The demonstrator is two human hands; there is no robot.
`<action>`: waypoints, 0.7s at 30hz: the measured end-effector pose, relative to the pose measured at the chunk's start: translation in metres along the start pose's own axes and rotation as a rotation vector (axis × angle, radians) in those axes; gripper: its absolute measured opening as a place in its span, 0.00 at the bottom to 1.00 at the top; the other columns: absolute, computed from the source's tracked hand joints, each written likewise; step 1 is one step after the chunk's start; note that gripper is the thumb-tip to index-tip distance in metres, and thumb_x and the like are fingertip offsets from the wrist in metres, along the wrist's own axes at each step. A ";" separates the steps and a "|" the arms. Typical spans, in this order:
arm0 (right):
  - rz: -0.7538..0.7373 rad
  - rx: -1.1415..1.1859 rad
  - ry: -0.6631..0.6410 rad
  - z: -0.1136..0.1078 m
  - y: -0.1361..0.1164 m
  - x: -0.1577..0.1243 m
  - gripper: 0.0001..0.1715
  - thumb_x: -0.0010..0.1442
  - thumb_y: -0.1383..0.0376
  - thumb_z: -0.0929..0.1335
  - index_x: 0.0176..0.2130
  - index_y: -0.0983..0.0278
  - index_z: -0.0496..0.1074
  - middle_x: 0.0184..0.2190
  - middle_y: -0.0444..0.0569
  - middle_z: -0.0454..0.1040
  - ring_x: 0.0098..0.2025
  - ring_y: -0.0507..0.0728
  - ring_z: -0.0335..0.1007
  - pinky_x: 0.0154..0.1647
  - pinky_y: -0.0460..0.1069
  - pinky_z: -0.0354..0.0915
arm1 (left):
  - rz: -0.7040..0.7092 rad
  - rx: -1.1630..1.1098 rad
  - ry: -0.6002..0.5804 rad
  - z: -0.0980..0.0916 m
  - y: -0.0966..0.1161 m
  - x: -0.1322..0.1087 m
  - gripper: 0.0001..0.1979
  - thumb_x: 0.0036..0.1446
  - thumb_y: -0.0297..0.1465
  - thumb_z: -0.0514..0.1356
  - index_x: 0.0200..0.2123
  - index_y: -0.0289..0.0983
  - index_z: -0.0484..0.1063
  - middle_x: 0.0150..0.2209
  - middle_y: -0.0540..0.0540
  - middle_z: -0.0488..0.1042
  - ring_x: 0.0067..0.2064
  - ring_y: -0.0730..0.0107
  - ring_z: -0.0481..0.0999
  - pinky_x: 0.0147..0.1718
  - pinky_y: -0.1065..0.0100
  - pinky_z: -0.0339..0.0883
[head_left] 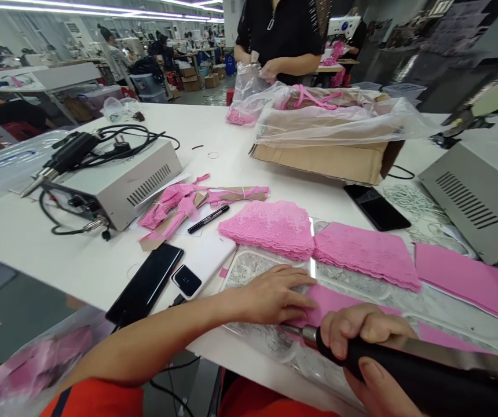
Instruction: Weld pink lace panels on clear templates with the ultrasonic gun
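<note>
My left hand lies flat with fingers spread, pressing the near end of a pink fabric strip onto a clear, patterned plastic board. In my right hand is a black-handled tool with a thin metal tip, like a handheld ultrasonic cutter. Its tip points left and meets the fabric by my left fingers; exact contact is hard to make out. Just beyond lie two stacks of scalloped pink lace, the left stack and the right stack. Flat pink pieces lie farther right.
A grey box unit carries a similar corded tool at left; another grey unit stands right. Phones, a marker and pink bundles lie between. Across the table, a person handles plastic behind a cardboard box.
</note>
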State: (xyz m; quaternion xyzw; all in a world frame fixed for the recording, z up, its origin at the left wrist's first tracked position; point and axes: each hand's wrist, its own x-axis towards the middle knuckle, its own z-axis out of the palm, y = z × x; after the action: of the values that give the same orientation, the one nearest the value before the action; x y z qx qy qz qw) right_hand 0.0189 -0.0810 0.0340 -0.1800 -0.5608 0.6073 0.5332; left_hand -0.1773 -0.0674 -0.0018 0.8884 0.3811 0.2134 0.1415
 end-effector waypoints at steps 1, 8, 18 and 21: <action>-0.005 0.002 0.014 -0.002 -0.002 0.002 0.05 0.61 0.63 0.69 0.40 0.57 0.70 0.31 0.45 0.68 0.25 0.51 0.67 0.27 0.51 0.70 | -0.005 -0.005 0.026 -0.001 0.001 -0.001 0.10 0.63 0.33 0.63 0.47 0.40 0.79 0.59 0.42 0.71 0.62 0.58 0.68 0.62 0.58 0.61; -0.140 0.001 0.346 -0.033 -0.020 0.028 0.07 0.55 0.64 0.73 0.36 0.59 0.73 0.29 0.42 0.68 0.24 0.49 0.66 0.26 0.49 0.70 | -0.035 -0.012 0.178 -0.011 0.019 -0.019 0.11 0.67 0.27 0.55 0.47 0.34 0.76 0.50 0.39 0.77 0.56 0.58 0.74 0.54 0.57 0.70; -0.159 -0.020 0.518 -0.050 -0.013 0.051 0.08 0.51 0.68 0.70 0.34 0.59 0.73 0.30 0.42 0.69 0.25 0.50 0.68 0.28 0.51 0.70 | 0.066 0.243 0.039 0.002 0.026 -0.014 0.16 0.67 0.25 0.53 0.55 0.37 0.70 0.61 0.42 0.69 0.64 0.55 0.65 0.62 0.48 0.61; -0.234 -0.060 0.611 -0.062 -0.024 0.054 0.08 0.49 0.68 0.70 0.33 0.60 0.72 0.29 0.41 0.68 0.24 0.50 0.67 0.27 0.50 0.69 | 0.166 0.287 0.019 0.004 0.026 -0.004 0.18 0.65 0.21 0.51 0.55 0.34 0.69 0.61 0.40 0.69 0.64 0.55 0.66 0.61 0.49 0.63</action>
State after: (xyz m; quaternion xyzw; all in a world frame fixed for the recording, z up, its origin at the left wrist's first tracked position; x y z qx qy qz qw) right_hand 0.0607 -0.0096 0.0566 -0.3040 -0.4095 0.4428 0.7375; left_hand -0.1620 -0.0880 0.0037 0.9257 0.3345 0.1763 -0.0085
